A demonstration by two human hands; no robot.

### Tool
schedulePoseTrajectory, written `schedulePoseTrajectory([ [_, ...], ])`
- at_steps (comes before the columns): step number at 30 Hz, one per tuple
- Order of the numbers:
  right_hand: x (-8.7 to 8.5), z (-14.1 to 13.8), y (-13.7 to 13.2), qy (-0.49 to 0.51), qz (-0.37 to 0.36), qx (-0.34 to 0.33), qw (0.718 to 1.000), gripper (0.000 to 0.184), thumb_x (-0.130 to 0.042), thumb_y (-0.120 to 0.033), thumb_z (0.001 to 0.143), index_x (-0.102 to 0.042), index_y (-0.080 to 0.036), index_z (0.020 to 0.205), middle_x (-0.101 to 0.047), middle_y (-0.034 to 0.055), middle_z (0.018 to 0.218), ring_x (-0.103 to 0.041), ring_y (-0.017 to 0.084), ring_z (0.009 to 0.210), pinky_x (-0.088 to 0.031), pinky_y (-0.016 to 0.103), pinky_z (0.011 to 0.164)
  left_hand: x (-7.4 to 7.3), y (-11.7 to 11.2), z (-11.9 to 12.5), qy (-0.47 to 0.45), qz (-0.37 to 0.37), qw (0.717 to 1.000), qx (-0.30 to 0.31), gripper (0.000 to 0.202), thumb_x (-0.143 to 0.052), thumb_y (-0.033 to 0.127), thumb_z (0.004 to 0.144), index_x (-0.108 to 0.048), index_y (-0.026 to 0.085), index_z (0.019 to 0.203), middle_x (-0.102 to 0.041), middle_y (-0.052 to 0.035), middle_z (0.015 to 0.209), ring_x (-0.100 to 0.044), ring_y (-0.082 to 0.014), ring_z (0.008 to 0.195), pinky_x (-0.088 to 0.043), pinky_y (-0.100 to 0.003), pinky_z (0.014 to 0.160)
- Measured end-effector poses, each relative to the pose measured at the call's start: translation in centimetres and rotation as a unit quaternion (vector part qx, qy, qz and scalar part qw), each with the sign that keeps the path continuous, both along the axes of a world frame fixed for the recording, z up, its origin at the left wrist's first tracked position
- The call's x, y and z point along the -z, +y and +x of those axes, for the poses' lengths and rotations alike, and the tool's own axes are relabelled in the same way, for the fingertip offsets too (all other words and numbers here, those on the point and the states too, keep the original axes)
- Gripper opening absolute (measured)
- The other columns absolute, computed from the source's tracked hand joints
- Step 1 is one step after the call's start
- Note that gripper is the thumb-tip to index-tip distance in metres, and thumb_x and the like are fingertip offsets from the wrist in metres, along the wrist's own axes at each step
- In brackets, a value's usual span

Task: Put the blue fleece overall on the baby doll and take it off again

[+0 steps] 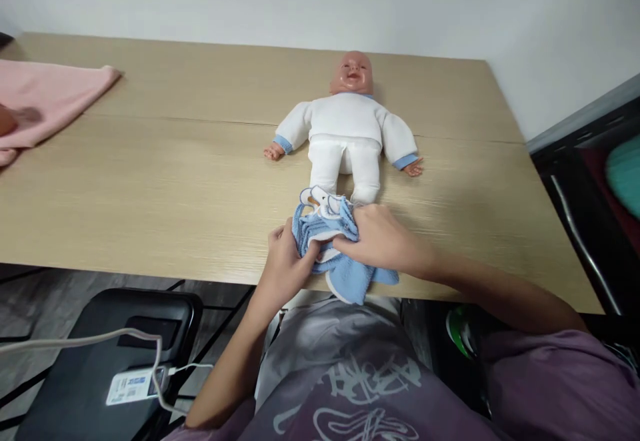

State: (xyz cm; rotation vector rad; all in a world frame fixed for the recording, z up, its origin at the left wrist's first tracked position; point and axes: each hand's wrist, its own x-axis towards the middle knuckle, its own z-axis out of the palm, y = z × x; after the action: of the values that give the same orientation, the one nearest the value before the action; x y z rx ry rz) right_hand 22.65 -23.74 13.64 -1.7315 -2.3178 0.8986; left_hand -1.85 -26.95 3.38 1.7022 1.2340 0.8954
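Observation:
A baby doll (345, 121) lies on its back on the wooden table, head toward the wall. It has a white top with blue cuffs and white legs. At its feet, a bunched blue baby garment (350, 278) with white trim and a white appliqué is gathered between my hands. My left hand (287, 261) grips the garment's left side, thumb on top. My right hand (377, 238) grips its right side near the doll's foot, with some fingers hidden in the cloth. The doll's feet are partly hidden behind the garment.
A pink cloth (55, 94) lies on the far left of the table (190, 181). Below the front edge, a black chair (65, 374) carries a white power bank (133, 386) with a cable. A dark rack (585, 181) stands at the right.

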Motion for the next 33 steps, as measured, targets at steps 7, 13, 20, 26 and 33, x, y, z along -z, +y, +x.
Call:
schedulePoseTrajectory([
  [7, 1.2, -0.2, -0.6, -0.04, 0.074, -0.025, 0.996, 0.023, -0.085, -0.041, 0.112, -0.086, -0.019, 0.117, -0.089, 0.0186, 0.125, -0.086, 0.035, 0.105, -0.064, 0.043, 0.091, 0.4, 0.4, 0.7, 0.077, 0.033, 0.996, 0.0, 0.018, -0.063, 0.043, 0.12, -0.063, 0.03, 0.107, -0.075, -0.0045, 0.087, -0.078, -0.0417, 0.121, -0.044, -0.077, 0.132],
  [13, 2.6, 0.8, -0.8, -0.016, 0.092, -0.015, 0.995, 0.054, -0.087, -0.04, 0.109, -0.071, -0.017, 0.155, -0.082, 0.0252, 0.158, -0.084, 0.044, 0.133, -0.068, 0.051, 0.106, 0.5, 1.0, 1.4, 0.095, 0.076, 0.993, -0.007, 0.012, -0.058, 0.038, 0.12, -0.06, 0.03, 0.112, -0.08, -0.0059, 0.106, -0.079, -0.0359, 0.113, -0.048, -0.072, 0.131],
  [20, 2.9, 2.0, -1.0, 0.069, 0.054, 0.004, 0.996, 0.051, -0.091, -0.037, 0.102, -0.074, -0.02, 0.147, -0.087, 0.0191, 0.143, -0.086, 0.041, 0.126, -0.067, 0.049, 0.105, 1.6, 0.6, 1.8, 0.032, 0.071, 0.997, -0.026, 0.006, -0.06, 0.034, 0.119, -0.061, 0.029, 0.115, -0.081, -0.0086, 0.112, -0.078, -0.0346, 0.113, -0.056, -0.064, 0.121],
  [26, 3.7, 3.0, -1.0, 0.142, 0.064, 0.061, 0.986, 0.075, -0.096, -0.033, 0.09, -0.072, -0.02, 0.161, -0.091, 0.0155, 0.136, -0.089, 0.039, 0.117, -0.067, 0.044, 0.096, 1.6, 0.7, 1.5, -0.074, 0.0, 0.997, -0.028, 0.037, -0.066, 0.047, 0.124, -0.066, 0.027, 0.155, -0.082, -0.0153, 0.153, -0.077, -0.0362, 0.146, -0.06, -0.055, 0.128],
  [33, 4.3, 3.4, 0.6, 0.183, 0.128, 0.057, 0.973, 0.033, -0.088, -0.035, 0.095, -0.079, -0.023, 0.124, -0.092, 0.0125, 0.124, -0.087, 0.037, 0.113, -0.067, 0.045, 0.1, 0.7, 2.7, 1.5, -0.032, 0.044, 0.998, -0.037, 0.026, -0.062, 0.05, 0.126, -0.068, 0.027, 0.137, -0.082, -0.0143, 0.138, -0.076, -0.037, 0.134, -0.061, -0.058, 0.123],
])
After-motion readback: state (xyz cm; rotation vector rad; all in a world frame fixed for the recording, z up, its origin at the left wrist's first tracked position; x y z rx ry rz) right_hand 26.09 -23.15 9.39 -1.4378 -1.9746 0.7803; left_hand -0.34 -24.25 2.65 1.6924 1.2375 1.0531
